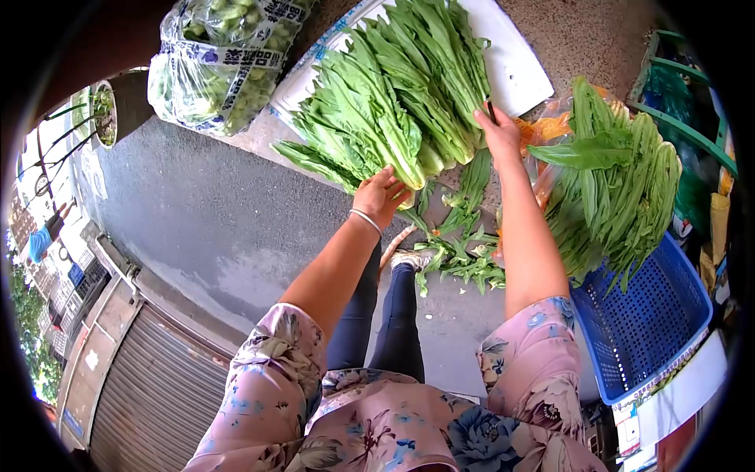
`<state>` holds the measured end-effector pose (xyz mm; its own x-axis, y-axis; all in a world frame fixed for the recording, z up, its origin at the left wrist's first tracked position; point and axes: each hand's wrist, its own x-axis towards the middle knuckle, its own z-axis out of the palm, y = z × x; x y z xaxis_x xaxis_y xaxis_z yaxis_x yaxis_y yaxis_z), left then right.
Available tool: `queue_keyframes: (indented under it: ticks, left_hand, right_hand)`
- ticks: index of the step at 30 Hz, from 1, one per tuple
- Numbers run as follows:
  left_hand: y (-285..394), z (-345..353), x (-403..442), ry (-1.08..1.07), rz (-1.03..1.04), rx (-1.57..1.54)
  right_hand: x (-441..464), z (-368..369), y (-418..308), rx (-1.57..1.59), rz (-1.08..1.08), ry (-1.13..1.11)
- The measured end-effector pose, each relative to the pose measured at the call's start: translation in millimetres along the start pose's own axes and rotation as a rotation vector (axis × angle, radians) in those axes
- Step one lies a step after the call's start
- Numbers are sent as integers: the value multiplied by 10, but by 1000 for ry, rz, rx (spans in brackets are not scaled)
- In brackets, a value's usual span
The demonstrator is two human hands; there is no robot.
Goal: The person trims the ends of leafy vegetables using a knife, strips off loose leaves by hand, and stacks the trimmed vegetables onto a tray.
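Note:
Long leafy green vegetables (pixel 393 94) lie in a broad row on a white board (pixel 515 67). My left hand (pixel 381 197), with a bangle at the wrist, is at the stem end of the nearest head, its fingers curled against the pale base. My right hand (pixel 499 130) is closed around a small dark object (pixel 491 112), perhaps a knife handle, beside the stems at the right end of the row. Most of that object is hidden by my fingers. Loose trimmed leaves (pixel 464 248) are scattered on the ground below.
More leafy greens (pixel 613 181) are heaped at the right over an orange and clear bag (pixel 546 130), above a blue basket (pixel 645 315). A taped plastic bag of vegetables (pixel 224 67) stands upper left, near a round planter (pixel 126 106). A distant person (pixel 41 240) is at far left.

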<state>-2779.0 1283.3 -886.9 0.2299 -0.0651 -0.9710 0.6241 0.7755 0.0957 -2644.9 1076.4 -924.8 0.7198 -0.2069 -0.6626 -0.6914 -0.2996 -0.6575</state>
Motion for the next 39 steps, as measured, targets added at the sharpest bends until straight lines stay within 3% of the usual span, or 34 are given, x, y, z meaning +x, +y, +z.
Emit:
queue_keyframes:
  ticks: [3,5,6,8,11,14,18,26,28,29,30,32,34,35,36,38,39]
  left_hand:
    - [14,67,-67,-12,45,-34]
    - [46,107,-96,-28,49,-26]
    - [55,128,-110,-41,48,-15]
    - [97,202,-190,-68,47,2]
    - [82,265,-259,-37,86,96]
    - [26,254,-252,-106,104,71]
    - [-18,189,-75,-48,128,150]
    - [-57,198,-23,-111,229,175]
    - [-48,182,14,-101,233,122]
    - [-16,47,170,-116,163,-21]
    - [13,-65,297,-175,126,-67]
    - [96,-191,417,-183,-4,-132]
    - [57,-68,187,-169,109,36]
    - [35,-38,130,-114,128,77]
    - [34,-23,82,-59,154,117]
    - [12,-26,5,-84,151,259]
    - [-52,5,-34,38,155,290]
  right_hand:
    - [-435,-11,15,-314,-335,298]
    - [-903,120,-78,-209,-271,236]
    - [-1080,190,3,-116,-168,32]
    - [-1422,290,18,-213,-578,40]
    - [-1576,386,105,-235,-659,88]
    - [-1559,419,156,-415,-598,180]
    - [-1472,537,266,-469,-544,236]
    - [-1468,706,455,41,-305,404]
    - [-1444,759,463,207,-158,447]
    - [-1456,728,405,447,-62,445]
    - [-1452,710,394,528,-80,451]
    - [-1539,638,370,381,-153,418]
    - [-1738,586,627,271,-297,473]
    - [-1907,560,864,391,-152,341]
    - [-2126,503,1089,312,-90,398]
    - [-2602,260,1761,227,259,139]
    - [-2832,145,2113,34,356,111]
